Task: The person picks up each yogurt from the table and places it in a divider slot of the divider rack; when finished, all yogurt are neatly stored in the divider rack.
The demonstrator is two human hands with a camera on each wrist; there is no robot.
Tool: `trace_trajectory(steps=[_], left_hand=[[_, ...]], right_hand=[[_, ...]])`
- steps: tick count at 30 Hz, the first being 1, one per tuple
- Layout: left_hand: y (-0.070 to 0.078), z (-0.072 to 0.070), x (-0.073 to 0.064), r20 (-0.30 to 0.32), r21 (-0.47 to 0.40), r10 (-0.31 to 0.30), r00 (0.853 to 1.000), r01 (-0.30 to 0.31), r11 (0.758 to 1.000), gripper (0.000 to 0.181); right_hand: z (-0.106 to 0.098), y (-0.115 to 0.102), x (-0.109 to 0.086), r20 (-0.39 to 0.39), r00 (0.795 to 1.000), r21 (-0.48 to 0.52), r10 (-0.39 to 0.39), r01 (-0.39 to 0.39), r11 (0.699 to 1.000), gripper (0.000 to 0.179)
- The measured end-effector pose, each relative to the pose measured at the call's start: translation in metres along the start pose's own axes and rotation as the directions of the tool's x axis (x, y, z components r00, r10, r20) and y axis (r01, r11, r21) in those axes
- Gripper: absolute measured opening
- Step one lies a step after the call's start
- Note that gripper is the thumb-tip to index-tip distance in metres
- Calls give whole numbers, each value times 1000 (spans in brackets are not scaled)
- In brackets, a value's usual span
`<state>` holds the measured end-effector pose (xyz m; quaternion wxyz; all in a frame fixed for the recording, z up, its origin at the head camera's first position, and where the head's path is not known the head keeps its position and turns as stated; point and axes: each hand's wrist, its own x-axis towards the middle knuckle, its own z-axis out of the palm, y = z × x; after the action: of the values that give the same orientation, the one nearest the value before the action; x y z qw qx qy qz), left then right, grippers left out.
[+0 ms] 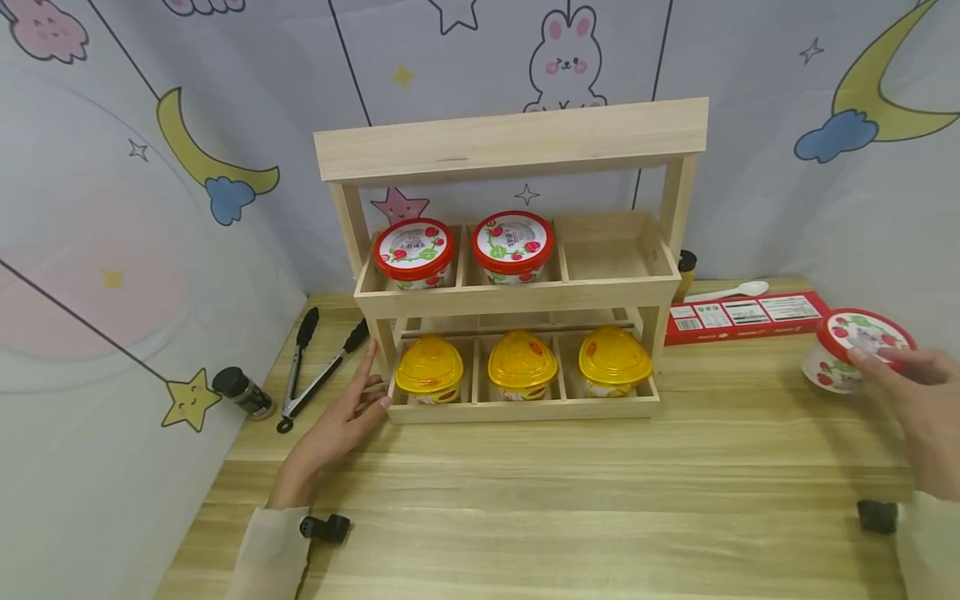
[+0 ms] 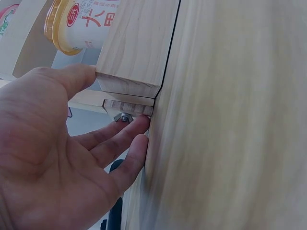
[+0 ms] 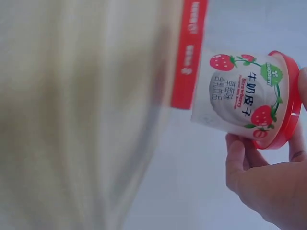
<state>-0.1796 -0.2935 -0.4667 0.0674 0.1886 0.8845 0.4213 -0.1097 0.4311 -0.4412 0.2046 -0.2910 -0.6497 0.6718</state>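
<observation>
On the far right, my right hand (image 1: 918, 392) grips a white yogurt cup (image 1: 831, 373) with a red-rimmed lid and strawberry print. The right wrist view shows the cup (image 3: 240, 98) off the table, fingers and thumb about its red lid. My left hand (image 1: 341, 425) touches the lower left corner of a two-tier wooden shelf (image 1: 525, 408). In the left wrist view its thumb meets the corner and its loosely bent fingers lie along the side. Two matching cups (image 1: 414, 250) (image 1: 513, 247) occupy the left and middle upper compartments; the right one holds nothing.
Three yellow-lidded cups (image 1: 431, 367) fill the lower tier. Left of the shelf lie black-tipped tongs (image 1: 318, 385) and a dark-capped jar (image 1: 243, 392). To the right are a red box (image 1: 742, 318), a white spoon (image 1: 738, 290) and another black-capped jar (image 1: 685, 275). A printed curtain (image 1: 480, 75) hangs behind.
</observation>
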Motion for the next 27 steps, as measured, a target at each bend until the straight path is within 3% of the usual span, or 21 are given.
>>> trace_trajectory(steps=[2,8,17,20,24,27], left_hand=[[0,0,0,-1,0,2,1000,-2,1000,90],[1,0,0,-3,5,6,1000,-6,1000,90],[2,0,-1,-1,5,8,1000,-8,1000,90],[1,0,-1,-2,7,10,1000,-10,1000,90],[1,0,-1,-1,3,11,1000,-11,1000,90],[1,0,0,1,1,8,1000,-8,1000,89]], right_hand=[[4,-8,-2,-6,1000,-74,0,0,997,27],[15,-27,-11,37,998,-73,-46,49,996,30],[33,-52,-27,87,987,-166,-132,145,975,39],[40,-61,-34,113,978,-93,-176,187,978,39],[47,-75,-45,151,963,74,-222,213,974,40],[54,-86,-52,159,956,67,-246,238,969,40]])
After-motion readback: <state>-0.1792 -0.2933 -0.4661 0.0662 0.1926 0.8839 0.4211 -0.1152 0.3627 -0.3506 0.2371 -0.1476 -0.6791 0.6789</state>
